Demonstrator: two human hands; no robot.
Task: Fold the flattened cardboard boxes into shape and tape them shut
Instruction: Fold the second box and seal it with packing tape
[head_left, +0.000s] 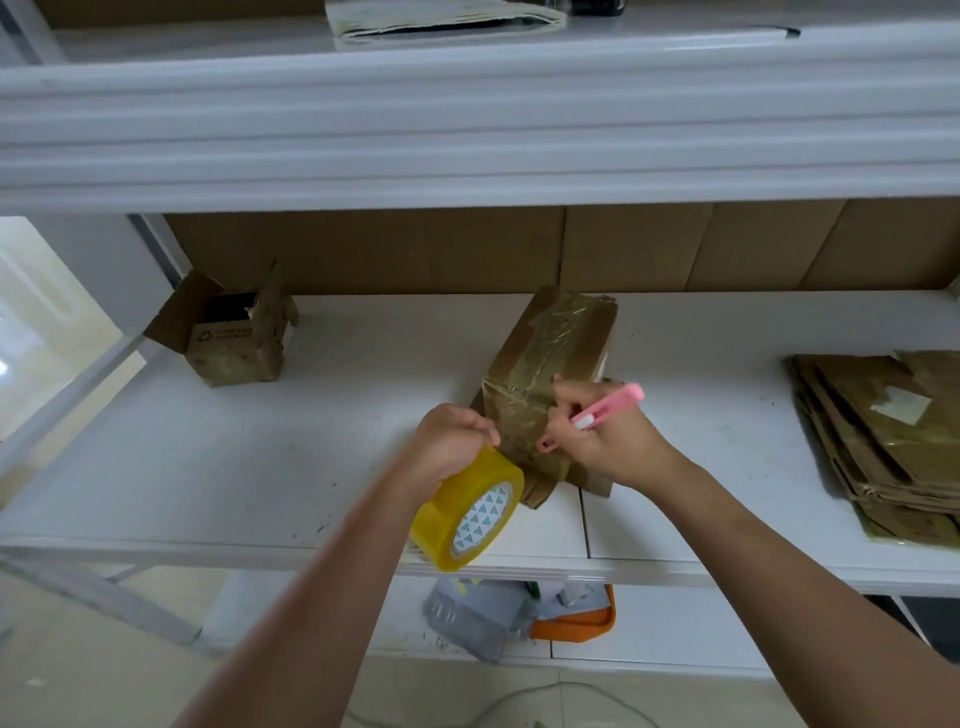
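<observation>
The white shelf (260, 457) carries everything. At its right end lies a stack of flattened boxes (883, 441); at the left, well apart, stands a small open box (234, 343). In the middle sits the folded cardboard box (550, 364), wrapped with shiny tape. The left hand (447, 447) grips the yellow tape roll (467, 509) at the box's near end. The right hand (597, 436), just beside the left hand, holds a pink cutter (608, 408) against the box.

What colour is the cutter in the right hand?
Pink, with a white tip; the small plastic cutter shows in the head view.
</observation>
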